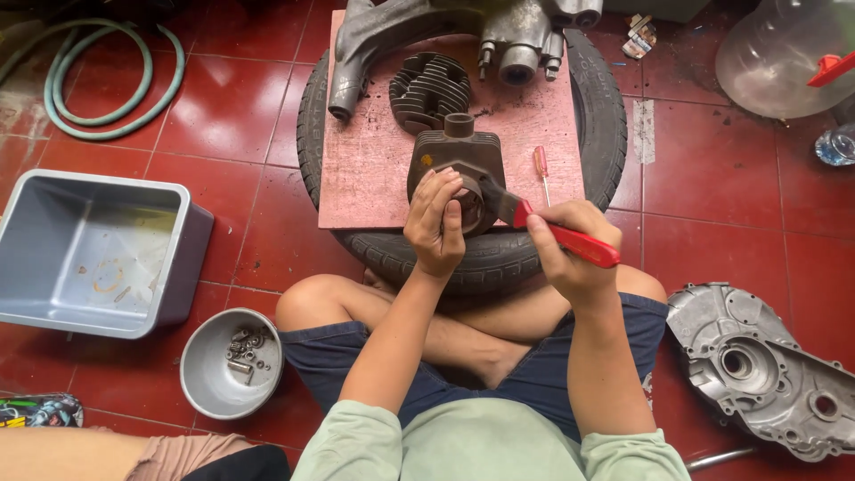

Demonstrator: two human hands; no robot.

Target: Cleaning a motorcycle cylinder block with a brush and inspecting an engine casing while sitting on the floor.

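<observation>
I grip a finned engine cylinder (459, 165) with my left hand (436, 223); it is dark grey cast metal, lying on its side on the pink board, with its round bore turned toward me and a short tubular port sticking up at its far end. My fingers wrap over the rim of the bore. In my right hand (570, 245) I hold a scraper (543, 227) with a bright red handle and a flat dark blade. The blade angles up and to the left, its tip resting against the cylinder's face just beside the bore, right next to my left fingers.
</observation>
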